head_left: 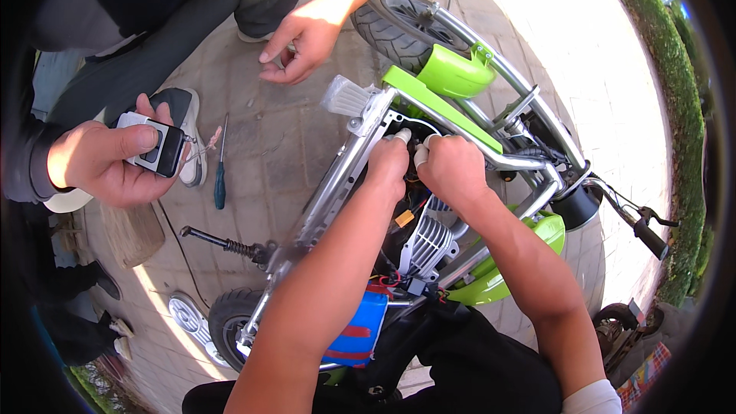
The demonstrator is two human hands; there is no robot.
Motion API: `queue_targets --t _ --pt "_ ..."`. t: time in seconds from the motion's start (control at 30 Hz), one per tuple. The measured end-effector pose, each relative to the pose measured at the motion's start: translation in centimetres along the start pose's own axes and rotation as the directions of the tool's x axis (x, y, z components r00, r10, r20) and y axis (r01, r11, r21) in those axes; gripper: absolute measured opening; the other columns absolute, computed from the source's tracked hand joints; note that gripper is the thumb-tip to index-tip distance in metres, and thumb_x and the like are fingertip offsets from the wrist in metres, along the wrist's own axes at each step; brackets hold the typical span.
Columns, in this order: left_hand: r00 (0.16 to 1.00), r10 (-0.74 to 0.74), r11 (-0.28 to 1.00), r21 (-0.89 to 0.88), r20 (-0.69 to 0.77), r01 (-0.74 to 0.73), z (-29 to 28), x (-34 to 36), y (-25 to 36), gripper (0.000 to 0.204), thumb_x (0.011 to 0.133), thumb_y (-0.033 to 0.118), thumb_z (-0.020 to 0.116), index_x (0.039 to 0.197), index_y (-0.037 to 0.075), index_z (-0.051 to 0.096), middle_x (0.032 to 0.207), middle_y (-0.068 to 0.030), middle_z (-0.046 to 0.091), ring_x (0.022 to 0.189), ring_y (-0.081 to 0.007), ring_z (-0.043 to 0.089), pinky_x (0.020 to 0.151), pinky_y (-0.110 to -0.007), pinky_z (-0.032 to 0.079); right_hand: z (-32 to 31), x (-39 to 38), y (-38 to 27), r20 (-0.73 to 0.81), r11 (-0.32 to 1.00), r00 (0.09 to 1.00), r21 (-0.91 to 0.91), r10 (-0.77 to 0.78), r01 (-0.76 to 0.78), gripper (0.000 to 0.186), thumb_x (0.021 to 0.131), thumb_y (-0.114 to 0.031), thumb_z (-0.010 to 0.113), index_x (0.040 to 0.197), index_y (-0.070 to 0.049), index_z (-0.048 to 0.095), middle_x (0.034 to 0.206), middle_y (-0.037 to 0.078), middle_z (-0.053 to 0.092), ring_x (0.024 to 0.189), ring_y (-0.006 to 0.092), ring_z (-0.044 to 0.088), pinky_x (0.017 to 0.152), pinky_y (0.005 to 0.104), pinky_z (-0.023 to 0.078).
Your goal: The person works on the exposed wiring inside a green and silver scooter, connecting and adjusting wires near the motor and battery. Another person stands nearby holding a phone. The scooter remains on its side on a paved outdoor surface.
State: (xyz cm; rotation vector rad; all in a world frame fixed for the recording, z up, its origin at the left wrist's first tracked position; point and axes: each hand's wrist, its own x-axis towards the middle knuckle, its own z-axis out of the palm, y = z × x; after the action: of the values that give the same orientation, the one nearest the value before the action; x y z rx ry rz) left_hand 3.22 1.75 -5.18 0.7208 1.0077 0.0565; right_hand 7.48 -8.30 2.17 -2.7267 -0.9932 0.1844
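Observation:
A small motorcycle with green panels (458, 73) and a silver tube frame (330, 184) is in front of me. Both my hands reach into a dark opening in its frame. My left hand (389, 162) has its fingers pinched at the opening's edge, a white cover on a fingertip. Close beside it, my right hand (454, 170) is curled, also with white finger covers. What they grip is hidden by the fingers. Below them are a yellow connector (404, 218), loose wires and a finned engine (428, 248). A blue pack with red stripes (359, 328) lies under my left forearm.
At left, another person's hand (115, 157) holds a small black-and-silver device (157, 146); their other hand (310, 34) hangs near the front wheel (406, 23). A screwdriver (221, 180) lies on the paving. A handlebar (650, 239) sticks out right. A shock absorber (230, 245) juts out left.

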Motion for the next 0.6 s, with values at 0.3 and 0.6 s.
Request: queue_targets --t 0.3,0.6 --pt "0.999 0.03 0.999 -0.029 0.046 -0.029 0.0 -0.4 -0.1 0.032 0.1 0.023 0.068 0.117 -0.004 0.064 0.108 -0.0123 0.066 0.093 -0.0213 0.062 0.083 -0.038 0.05 0.5 0.0 -0.1 -0.007 0.995 1.0 -0.102 0.0 -0.001 0.02 0.082 -0.02 0.065 0.071 -0.005 0.072 0.071 0.021 0.071 0.064 0.0401 0.072 0.064 0.0497 0.06" --pt "0.998 0.034 0.999 -0.02 0.05 -0.033 0.5 -1.6 0.4 0.03 0.103 0.024 0.065 0.116 -0.002 0.063 0.107 -0.0121 0.064 0.097 -0.0215 0.057 0.089 -0.038 0.047 0.5 -0.2 -0.1 -0.024 0.993 1.0 -0.119 -0.012 0.009 0.021 0.084 -0.022 0.065 0.071 -0.006 0.071 0.071 0.02 0.071 0.063 0.0385 0.072 0.062 0.0486 0.06"
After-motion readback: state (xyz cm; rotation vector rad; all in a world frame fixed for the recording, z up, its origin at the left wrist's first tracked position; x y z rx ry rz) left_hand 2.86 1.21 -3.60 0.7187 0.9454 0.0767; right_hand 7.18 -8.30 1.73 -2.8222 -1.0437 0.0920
